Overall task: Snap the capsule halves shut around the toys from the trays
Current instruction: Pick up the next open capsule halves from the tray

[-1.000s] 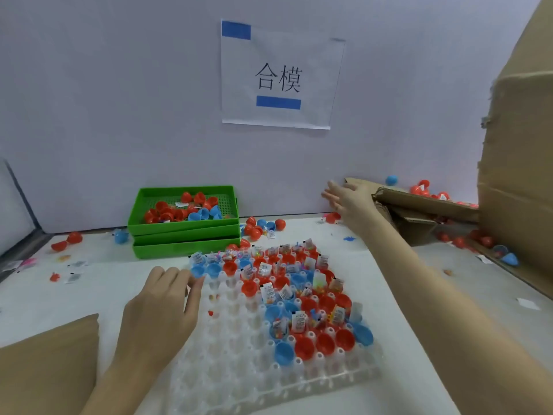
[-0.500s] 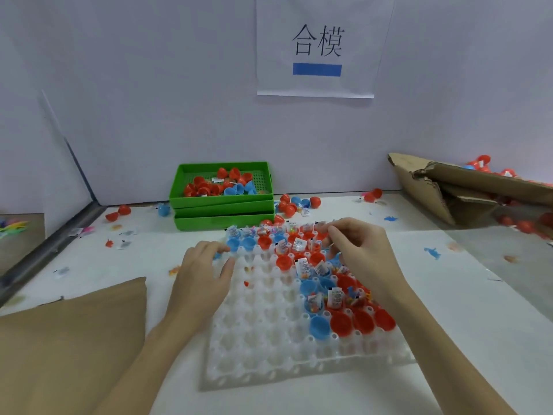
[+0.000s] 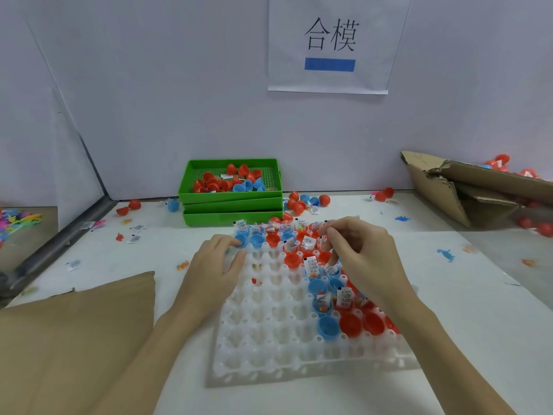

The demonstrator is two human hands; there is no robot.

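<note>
Resting on tray (image 3: pixel 269 348), both hands: L (image 3: pixel 214 265), R (image 3: pixel 363 257) over capsule halves (image 3: pixel 348 323).

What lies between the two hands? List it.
Head view: between left hand and right hand, white tray holds blue and red capsule halves plus empty cups.

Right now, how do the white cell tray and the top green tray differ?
The white cell tray lies flat on the table under both hands; the top green tray sits on a stack of green trays at the wall. The white tray seats capsule halves upright in separate cells, many with bagged toys; the green tray holds its halves in a loose heap. The white tray is translucent, the green opaque. Both hold red and blue halves.
</note>
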